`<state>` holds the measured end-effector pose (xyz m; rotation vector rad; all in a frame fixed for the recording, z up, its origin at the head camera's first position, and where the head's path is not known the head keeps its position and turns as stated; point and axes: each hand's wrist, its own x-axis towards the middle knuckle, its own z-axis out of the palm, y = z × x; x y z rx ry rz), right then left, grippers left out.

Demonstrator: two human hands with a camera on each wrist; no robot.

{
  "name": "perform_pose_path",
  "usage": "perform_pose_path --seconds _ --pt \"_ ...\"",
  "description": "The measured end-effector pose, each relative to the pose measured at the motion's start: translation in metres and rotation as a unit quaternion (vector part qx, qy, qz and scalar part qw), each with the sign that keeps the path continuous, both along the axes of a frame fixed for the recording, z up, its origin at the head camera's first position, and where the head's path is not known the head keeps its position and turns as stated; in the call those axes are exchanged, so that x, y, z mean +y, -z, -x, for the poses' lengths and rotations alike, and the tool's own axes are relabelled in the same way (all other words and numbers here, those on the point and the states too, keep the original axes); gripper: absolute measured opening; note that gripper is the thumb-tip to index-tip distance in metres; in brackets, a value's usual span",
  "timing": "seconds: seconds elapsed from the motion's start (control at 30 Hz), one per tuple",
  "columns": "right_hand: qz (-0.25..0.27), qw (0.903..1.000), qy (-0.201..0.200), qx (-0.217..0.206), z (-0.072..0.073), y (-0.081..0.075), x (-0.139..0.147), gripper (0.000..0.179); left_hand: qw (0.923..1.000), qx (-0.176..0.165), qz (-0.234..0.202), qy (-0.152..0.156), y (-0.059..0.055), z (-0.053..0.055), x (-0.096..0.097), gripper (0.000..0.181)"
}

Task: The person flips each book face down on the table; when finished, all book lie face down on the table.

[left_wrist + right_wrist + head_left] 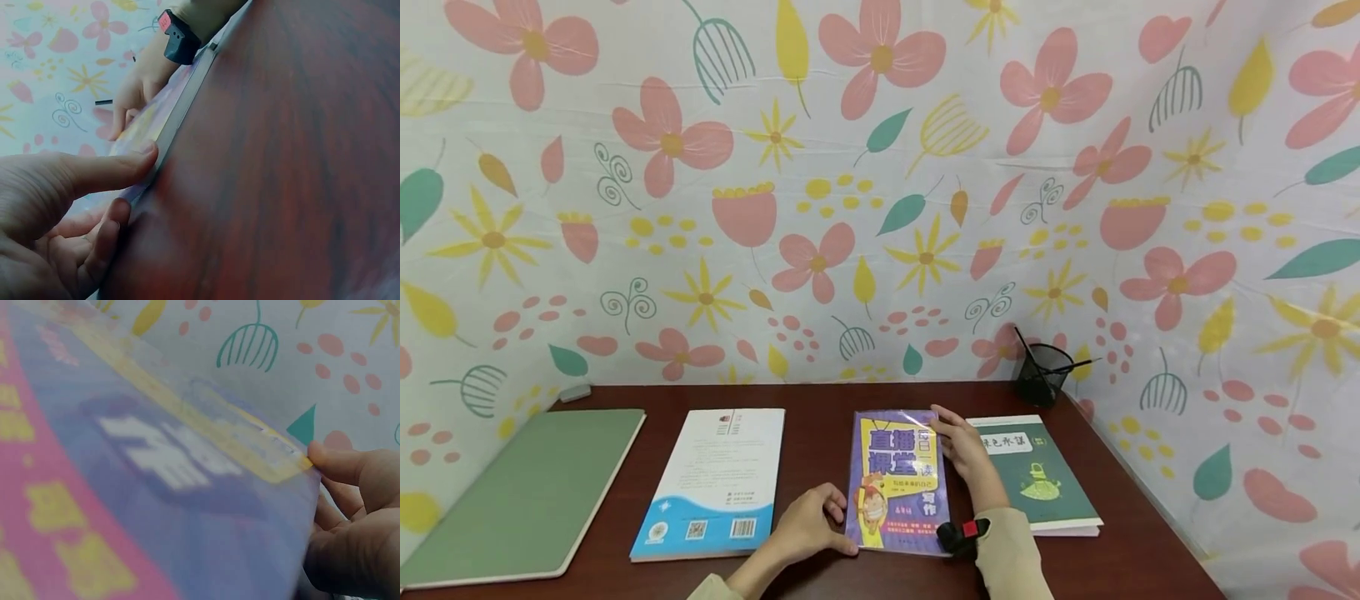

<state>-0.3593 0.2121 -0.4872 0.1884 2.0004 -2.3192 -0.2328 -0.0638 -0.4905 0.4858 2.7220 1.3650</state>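
A purple-and-yellow book (898, 483) with a cartoon child on its cover lies face up on the table between both hands. My left hand (812, 521) holds its lower left corner; in the left wrist view the left thumb (119, 172) touches the edge, with the other fingers bent beside it. My right hand (962, 446) grips the upper right corner, its fingers reaching along the top. In the right wrist view, a fingertip of the right hand (356, 519) meets the purple cover's edge, and the fingers beneath are partly hidden.
A white-and-blue book (715, 483) lies back cover up to the left, beside a large green board (527, 492). To the right is a dark green book (1045, 479), partly behind the right arm. A black mesh pen holder (1043, 375) stands at the back right.
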Motion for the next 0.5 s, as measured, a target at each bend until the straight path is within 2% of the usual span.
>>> perform_pose_path --seconds 0.13,0.23,0.37,0.5 --pt "0.037 0.9993 0.002 0.008 -0.002 -0.006 0.004 0.057 0.9993 -0.002 -0.037 0.001 0.005 0.004 0.000 0.061" --pt "0.052 0.9986 0.007 0.011 -0.001 -0.010 0.005 0.058 0.9950 -0.035 -0.092 0.015 0.009 0.007 -0.001 0.060" --pt "0.073 0.9972 0.015 0.012 -0.001 -0.014 0.005 0.056 0.9793 -0.095 -0.176 0.033 0.011 0.011 -0.003 0.045" --pt "0.087 0.9960 0.019 0.012 -0.002 -0.020 0.004 0.055 0.9620 -0.135 -0.233 0.045 0.009 0.011 -0.004 0.040"
